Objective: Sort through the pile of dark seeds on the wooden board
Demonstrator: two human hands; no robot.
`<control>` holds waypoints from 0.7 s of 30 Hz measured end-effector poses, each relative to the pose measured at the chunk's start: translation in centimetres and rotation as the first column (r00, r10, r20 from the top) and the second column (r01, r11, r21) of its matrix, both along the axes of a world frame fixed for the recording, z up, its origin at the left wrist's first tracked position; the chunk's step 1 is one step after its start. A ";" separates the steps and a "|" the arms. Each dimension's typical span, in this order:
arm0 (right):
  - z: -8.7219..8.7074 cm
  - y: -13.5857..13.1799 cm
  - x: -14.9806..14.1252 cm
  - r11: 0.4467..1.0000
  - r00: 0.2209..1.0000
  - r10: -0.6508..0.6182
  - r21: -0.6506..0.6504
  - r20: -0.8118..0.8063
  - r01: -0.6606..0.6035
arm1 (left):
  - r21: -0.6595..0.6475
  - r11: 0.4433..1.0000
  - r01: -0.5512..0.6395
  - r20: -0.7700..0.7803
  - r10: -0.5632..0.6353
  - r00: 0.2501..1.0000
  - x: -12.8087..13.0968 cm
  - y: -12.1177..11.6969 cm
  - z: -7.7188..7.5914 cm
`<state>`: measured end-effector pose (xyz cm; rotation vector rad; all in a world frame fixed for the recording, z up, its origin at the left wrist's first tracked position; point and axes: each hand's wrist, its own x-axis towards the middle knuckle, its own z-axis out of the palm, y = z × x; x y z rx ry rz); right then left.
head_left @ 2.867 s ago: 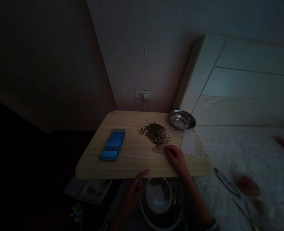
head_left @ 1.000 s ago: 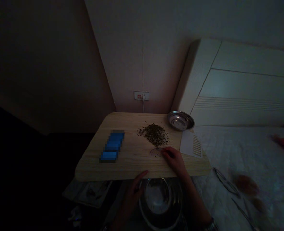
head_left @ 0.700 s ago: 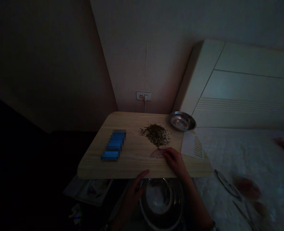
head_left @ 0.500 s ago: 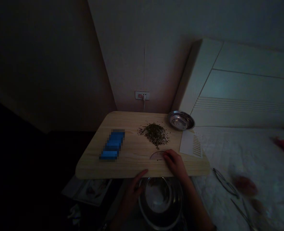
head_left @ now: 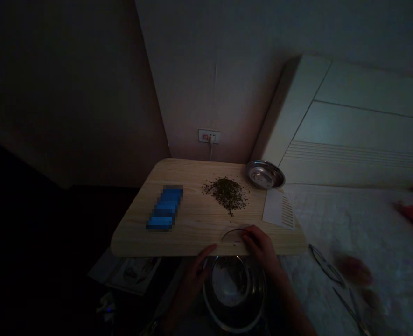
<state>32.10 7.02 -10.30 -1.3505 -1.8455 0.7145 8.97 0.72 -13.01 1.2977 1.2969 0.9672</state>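
Observation:
My right hand (head_left: pixel 260 245) is closed on the right end of a thin, see-through half-round piece (head_left: pixel 231 234) with a dark curved rim, held low over the table near its front edge. One or two small dark grains lie by that piece. My left hand (head_left: pixel 197 269) is at the front edge with fingers apart, its index fingertip reaching the tabletop; nothing shows in it. Beyond both hands spreads a pile of small dark-green grains (head_left: pixel 227 192). Below the edge, between my forearms, stands a metal bowl (head_left: pixel 230 281) inside a larger metal basin (head_left: pixel 257 298).
On the wooden table (head_left: pixel 192 228) are a pixelated blue oblong (head_left: pixel 164 208), a shallow steel bowl (head_left: pixel 265 175) and a white slotted sheet (head_left: pixel 273 207). Scissors (head_left: pixel 351 310) and glasses-like dark loops (head_left: pixel 325 266) lie on the bed at right. A wall socket (head_left: pixel 209 136) holds a plug.
My right hand has drawn the half-round piece toward the table's front edge, away from the pile, with a dark grain beside it. My left hand has hardly moved.

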 end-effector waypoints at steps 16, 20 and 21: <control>-0.1 -0.9 0.4 1.000 1.000 0.008 -0.024 -0.009 -0.008 | -0.041 0.999 0.003 -0.002 -0.003 1.000 0.0 -0.1 0.3; -0.2 -1.0 0.4 1.000 1.000 0.008 -0.024 -0.006 -0.008 | -0.061 0.998 0.010 -0.014 -0.011 1.000 0.0 0.0 0.4; -0.2 -1.0 0.4 1.000 1.000 0.007 -0.020 -0.008 -0.007 | -0.061 0.998 0.010 -0.014 -0.011 1.000 0.0 0.0 0.3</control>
